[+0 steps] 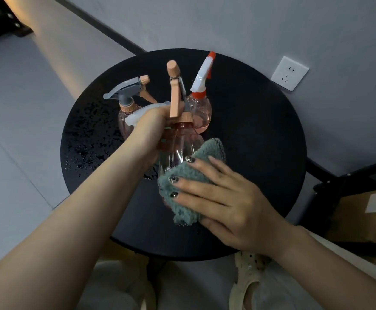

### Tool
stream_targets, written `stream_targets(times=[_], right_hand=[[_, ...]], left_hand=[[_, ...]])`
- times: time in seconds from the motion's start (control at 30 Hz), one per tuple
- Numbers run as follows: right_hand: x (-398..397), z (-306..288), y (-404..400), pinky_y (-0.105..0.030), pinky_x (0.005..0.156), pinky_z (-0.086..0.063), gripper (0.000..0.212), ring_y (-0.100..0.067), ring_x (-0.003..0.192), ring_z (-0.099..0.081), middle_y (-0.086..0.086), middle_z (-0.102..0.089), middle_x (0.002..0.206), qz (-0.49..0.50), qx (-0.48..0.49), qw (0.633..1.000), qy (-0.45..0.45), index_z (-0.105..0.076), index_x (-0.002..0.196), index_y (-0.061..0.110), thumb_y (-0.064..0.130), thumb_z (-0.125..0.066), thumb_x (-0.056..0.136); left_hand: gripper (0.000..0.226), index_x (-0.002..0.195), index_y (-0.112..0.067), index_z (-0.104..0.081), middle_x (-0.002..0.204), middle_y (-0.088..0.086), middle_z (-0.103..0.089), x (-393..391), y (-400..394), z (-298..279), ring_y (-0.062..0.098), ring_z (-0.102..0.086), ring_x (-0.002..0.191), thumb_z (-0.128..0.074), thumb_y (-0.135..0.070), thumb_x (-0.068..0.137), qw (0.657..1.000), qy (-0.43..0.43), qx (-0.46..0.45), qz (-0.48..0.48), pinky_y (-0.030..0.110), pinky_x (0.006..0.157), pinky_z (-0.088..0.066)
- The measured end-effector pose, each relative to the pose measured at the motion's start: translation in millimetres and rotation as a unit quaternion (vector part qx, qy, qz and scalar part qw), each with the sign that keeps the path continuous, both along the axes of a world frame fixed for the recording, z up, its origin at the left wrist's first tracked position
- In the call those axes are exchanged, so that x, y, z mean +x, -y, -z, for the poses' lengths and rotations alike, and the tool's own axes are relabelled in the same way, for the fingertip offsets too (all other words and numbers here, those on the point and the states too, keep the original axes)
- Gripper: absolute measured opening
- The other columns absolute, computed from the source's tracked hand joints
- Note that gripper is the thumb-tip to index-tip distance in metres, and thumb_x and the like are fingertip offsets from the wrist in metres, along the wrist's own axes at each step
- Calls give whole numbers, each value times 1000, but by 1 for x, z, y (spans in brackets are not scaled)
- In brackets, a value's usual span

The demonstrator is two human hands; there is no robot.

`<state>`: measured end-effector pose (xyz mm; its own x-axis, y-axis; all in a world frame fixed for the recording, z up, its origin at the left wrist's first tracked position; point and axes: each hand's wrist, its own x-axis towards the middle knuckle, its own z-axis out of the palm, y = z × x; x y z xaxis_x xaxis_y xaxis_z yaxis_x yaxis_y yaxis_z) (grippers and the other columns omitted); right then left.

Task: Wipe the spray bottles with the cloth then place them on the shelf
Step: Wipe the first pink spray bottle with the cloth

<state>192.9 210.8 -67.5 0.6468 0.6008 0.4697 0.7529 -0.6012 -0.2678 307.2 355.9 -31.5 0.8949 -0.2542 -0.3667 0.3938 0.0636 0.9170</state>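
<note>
We see a round black table (260, 135) filling the middle of the frame. Water droplets (86, 139) speckle its left side. Standing on it toward the upper middle are a pink spray bottle with a grey and peach head (127, 95) and, to its right, a pink spray bottle with a white and red head (201, 104).

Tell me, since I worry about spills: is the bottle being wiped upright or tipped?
Roughly upright: the held bottle has its peach sprayer on top, the left hand gripping its neck.
</note>
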Motion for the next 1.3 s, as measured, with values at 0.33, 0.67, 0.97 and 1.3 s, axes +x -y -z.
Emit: stream_targets(times=[0.33,0.67,0.97,1.3], right_hand=[[10,-5,-2,-26,116,-23,45,-13,143,-22,14,-36,145,140,140,964,-180,-45,137,18,20,-45,93],[5,-2,2,-44,115,-27,37,-27,138,-33,-3,-51,138,19,-34,999,-32,-58,126,11,15,-54,90],[4,-3,10,-41,114,-28,33,-24,137,-35,0,-52,138,-20,-125,992,17,-58,127,15,18,-47,96],[14,-9,5,-23,116,-17,49,-5,143,-19,18,-32,147,146,176,947,-223,-38,141,23,24,-43,93]], left_hand=[[18,76,-11,-59,75,9,-60,-5,5,5,19,-58,70,-49,-10,90,993,32,91,67,28,66,-46],[13,71,-17,-62,66,-1,-62,-4,0,-2,12,-55,58,-57,-12,81,995,15,96,31,23,56,-39],[18,73,-18,-58,76,4,-61,0,3,1,16,-58,66,-51,-11,88,994,18,107,7,18,49,-41],[18,96,-1,-61,87,13,-58,-5,7,1,23,-54,79,-47,-11,91,996,31,65,45,30,65,-41]])
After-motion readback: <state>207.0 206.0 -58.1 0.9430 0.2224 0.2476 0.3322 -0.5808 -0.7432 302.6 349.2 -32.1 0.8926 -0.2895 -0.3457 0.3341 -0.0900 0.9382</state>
